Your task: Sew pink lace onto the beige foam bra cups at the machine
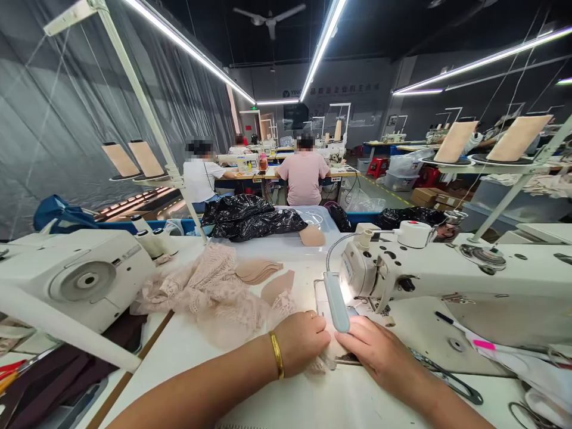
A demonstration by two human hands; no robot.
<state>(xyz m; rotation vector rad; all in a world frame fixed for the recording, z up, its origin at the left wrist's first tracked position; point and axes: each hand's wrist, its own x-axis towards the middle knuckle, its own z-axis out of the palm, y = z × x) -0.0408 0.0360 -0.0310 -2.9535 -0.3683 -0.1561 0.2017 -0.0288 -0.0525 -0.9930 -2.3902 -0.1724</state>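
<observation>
My left hand (301, 339), with a gold bangle on the wrist and a ring, lies curled on pale pink lace fabric (210, 292) just left of the sewing machine's needle area. Its fingers press the fabric down. My right hand (379, 351) rests flat with fingers together on the fabric edge below the white sewing machine (447, 280). A lit lamp bar (336, 301) hangs between the two hands. Beige cup-shaped pieces (259, 269) lie stacked behind the lace.
A second white machine (75, 280) stands at the left. Black plastic bags (250, 217) sit at the table's far end. Scissors (451, 381) lie right of my right hand. Two people sit with their backs to me at tables ahead. Thread cones (518, 137) stand on racks.
</observation>
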